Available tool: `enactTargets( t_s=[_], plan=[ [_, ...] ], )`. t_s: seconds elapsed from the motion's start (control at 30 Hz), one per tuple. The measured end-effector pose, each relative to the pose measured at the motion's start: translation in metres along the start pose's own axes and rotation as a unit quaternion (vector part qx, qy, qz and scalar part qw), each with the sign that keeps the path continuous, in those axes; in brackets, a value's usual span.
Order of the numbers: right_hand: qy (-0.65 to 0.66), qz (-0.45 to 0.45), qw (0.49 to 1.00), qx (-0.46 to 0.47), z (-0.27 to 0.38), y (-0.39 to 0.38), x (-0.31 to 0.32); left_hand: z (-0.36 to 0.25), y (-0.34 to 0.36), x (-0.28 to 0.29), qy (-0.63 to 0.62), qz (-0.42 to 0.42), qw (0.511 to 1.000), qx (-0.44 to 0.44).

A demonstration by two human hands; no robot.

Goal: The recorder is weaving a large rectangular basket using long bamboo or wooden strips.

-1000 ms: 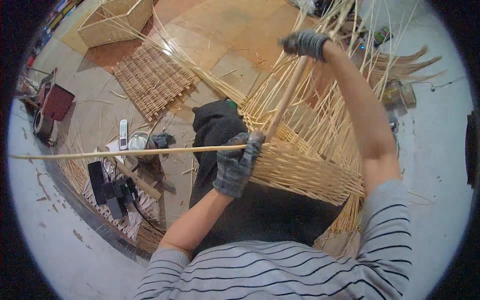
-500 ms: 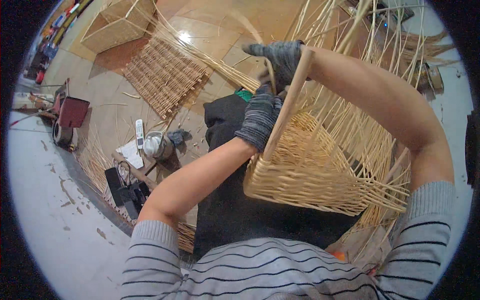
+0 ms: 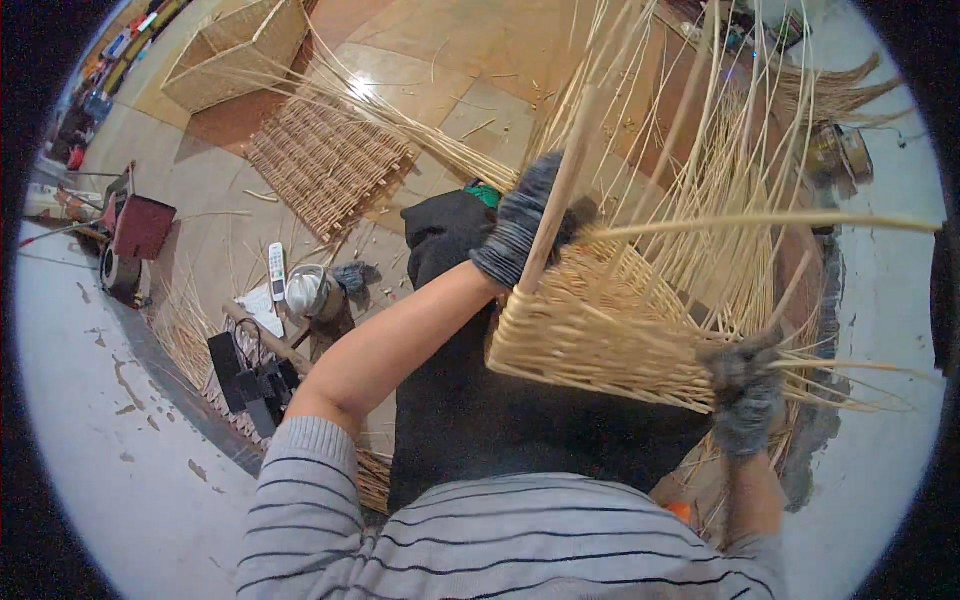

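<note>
A partly woven willow basket [image 3: 600, 350] rests on my lap over black cloth, with a wooden corner post [image 3: 568, 185] rising from its near left corner. My left hand [image 3: 520, 220], in a grey knitted glove, is closed behind that post. From its fingers a long willow rod [image 3: 760, 222] stretches to the right above the basket. My right hand [image 3: 745, 395], also gloved, is at the basket's right end, beside loose rod ends [image 3: 835, 375]. Motion smears its fingers, so their grip is unclear. Tall upright stakes [image 3: 720, 170] stand along the basket's far side.
A flat woven panel [image 3: 330, 160] lies on the floor ahead, and an open wicker box [image 3: 235, 55] stands at the far left. A metal pot [image 3: 308, 292], a white remote control [image 3: 277, 270] and a dark red dustpan [image 3: 145, 225] are to my left. Cut willow bits litter the floor.
My right hand has left the far side near my left hand and swung down to the basket's right end. The willow rod now extends to the right. My left hand stays by the post.
</note>
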State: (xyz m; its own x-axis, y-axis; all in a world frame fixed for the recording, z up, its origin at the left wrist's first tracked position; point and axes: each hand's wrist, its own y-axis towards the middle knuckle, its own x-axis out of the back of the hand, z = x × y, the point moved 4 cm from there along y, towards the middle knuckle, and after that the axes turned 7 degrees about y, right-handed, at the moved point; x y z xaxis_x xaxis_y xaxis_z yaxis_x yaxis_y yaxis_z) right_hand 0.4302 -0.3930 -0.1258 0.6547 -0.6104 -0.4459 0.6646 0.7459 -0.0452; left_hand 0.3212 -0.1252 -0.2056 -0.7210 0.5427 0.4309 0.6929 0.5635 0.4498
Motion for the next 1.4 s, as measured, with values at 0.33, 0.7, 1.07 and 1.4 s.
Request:
enactTargets(
  t_s=[0.33, 0.7, 1.07, 1.4],
  plan=[
    [0.19, 0.058, 0.966, 0.164, -0.038, 0.023, 0.003, -0.049, -0.098, 0.024, 0.095, -0.122, 0.986, 0.056],
    [0.227, 0.007, 0.972, 0.062, -0.065, 0.015, -0.026, -0.103, -0.083, 0.029, 0.319, -0.066, 0.939, -0.112],
    [-0.575, 0.09, 0.78, 0.23, 0.003, 0.184, -0.064, -0.043, -0.05, -0.049, 0.474, 0.252, 0.843, -0.037],
    [0.111, -0.043, 0.972, 0.202, -0.041, 0.027, 0.039, -0.064, -0.035, -0.021, -0.031, 0.223, 0.909, 0.35]
  ],
)
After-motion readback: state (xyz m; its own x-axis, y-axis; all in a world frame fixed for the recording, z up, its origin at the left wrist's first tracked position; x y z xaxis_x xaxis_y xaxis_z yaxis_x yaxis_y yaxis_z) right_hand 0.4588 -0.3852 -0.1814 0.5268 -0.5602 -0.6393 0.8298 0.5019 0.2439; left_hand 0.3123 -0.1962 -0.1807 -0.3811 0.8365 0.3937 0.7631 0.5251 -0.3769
